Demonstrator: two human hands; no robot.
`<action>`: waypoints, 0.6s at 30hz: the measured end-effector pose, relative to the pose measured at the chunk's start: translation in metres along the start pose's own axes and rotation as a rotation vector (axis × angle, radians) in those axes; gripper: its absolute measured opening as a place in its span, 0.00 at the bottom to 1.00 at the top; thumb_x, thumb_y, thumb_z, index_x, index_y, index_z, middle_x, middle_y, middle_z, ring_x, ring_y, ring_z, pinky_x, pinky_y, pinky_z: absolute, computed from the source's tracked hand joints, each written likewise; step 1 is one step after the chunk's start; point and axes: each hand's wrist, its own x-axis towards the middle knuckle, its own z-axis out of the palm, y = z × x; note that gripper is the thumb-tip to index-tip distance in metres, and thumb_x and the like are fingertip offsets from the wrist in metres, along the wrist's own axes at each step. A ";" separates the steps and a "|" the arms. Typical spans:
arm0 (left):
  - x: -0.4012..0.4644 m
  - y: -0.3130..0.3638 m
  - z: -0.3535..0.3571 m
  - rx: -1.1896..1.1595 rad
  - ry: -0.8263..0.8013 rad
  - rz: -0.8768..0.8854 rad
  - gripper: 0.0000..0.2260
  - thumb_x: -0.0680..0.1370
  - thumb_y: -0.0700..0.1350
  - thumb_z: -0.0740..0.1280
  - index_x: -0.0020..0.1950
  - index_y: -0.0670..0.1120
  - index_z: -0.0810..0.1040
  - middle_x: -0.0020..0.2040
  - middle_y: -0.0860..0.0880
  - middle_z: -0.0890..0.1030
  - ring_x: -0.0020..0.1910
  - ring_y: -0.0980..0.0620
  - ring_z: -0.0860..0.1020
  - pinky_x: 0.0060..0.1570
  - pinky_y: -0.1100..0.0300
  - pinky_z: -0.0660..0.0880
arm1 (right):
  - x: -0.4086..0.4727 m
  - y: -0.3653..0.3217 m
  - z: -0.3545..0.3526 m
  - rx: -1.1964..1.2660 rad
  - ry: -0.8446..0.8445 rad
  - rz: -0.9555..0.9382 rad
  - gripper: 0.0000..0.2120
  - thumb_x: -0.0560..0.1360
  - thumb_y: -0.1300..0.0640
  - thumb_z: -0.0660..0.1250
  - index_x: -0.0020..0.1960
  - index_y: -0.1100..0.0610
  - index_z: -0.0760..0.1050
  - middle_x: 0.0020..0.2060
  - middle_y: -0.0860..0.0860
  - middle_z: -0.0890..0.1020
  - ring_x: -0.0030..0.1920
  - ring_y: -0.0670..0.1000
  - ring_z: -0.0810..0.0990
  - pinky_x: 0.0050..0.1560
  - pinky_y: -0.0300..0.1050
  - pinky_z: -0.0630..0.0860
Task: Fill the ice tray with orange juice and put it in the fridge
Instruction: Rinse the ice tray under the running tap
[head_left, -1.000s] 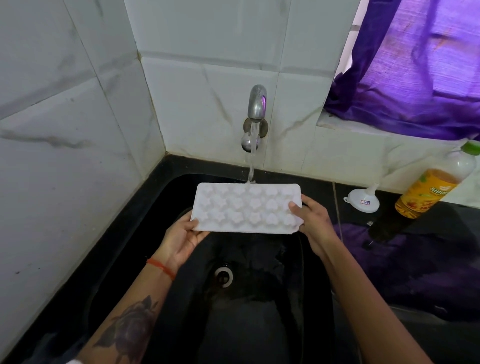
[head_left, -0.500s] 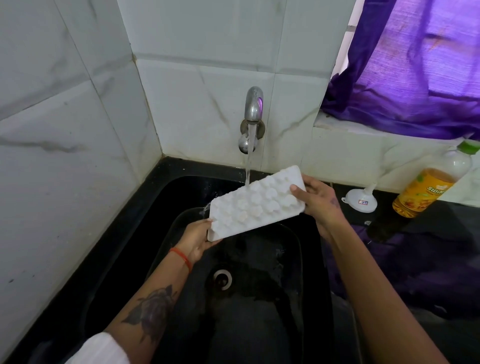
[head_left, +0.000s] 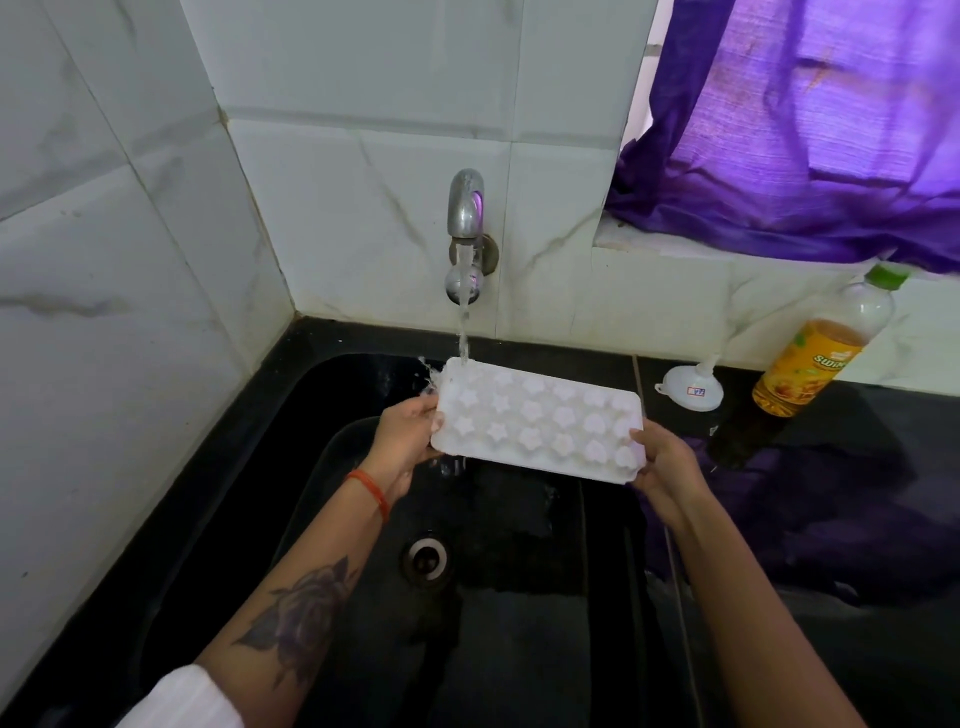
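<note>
A white ice tray (head_left: 540, 418) with star and heart shaped cells is held over the black sink (head_left: 353, 519). My left hand (head_left: 408, 439) grips its left end and my right hand (head_left: 665, 462) grips its right near corner. Water runs from the metal tap (head_left: 466, 208) onto the tray's far left corner and splashes off. An orange juice bottle (head_left: 821, 348) with a green cap leans against the wall on the right counter.
A small white funnel (head_left: 691, 387) lies on the black counter (head_left: 831, 493) between the sink and the bottle. A purple curtain (head_left: 810, 130) hangs over the window sill at the upper right. Marble tiles close off the left and back.
The tray was tilted up on its right side half a second ago; now it is nearly level and shifted right, with the water striking its far left corner.
</note>
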 end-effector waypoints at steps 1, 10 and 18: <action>-0.001 0.000 -0.005 0.000 0.015 0.002 0.14 0.79 0.32 0.58 0.63 0.40 0.75 0.55 0.43 0.80 0.46 0.51 0.80 0.41 0.59 0.79 | 0.001 0.003 0.005 -0.006 -0.005 0.009 0.16 0.77 0.65 0.55 0.62 0.58 0.73 0.50 0.55 0.82 0.47 0.56 0.81 0.46 0.50 0.78; -0.008 -0.010 -0.079 -0.019 0.286 -0.038 0.15 0.80 0.34 0.58 0.64 0.42 0.74 0.59 0.43 0.77 0.54 0.47 0.77 0.47 0.54 0.75 | -0.002 0.027 0.078 -0.195 -0.234 0.047 0.17 0.78 0.63 0.57 0.66 0.56 0.71 0.56 0.54 0.81 0.52 0.55 0.81 0.43 0.47 0.79; -0.007 -0.038 -0.129 -0.058 0.483 -0.151 0.15 0.80 0.33 0.57 0.64 0.40 0.75 0.64 0.39 0.76 0.62 0.40 0.75 0.51 0.51 0.73 | -0.010 0.024 0.129 -0.429 -0.387 -0.064 0.20 0.76 0.59 0.65 0.67 0.56 0.69 0.57 0.54 0.80 0.54 0.54 0.81 0.54 0.53 0.80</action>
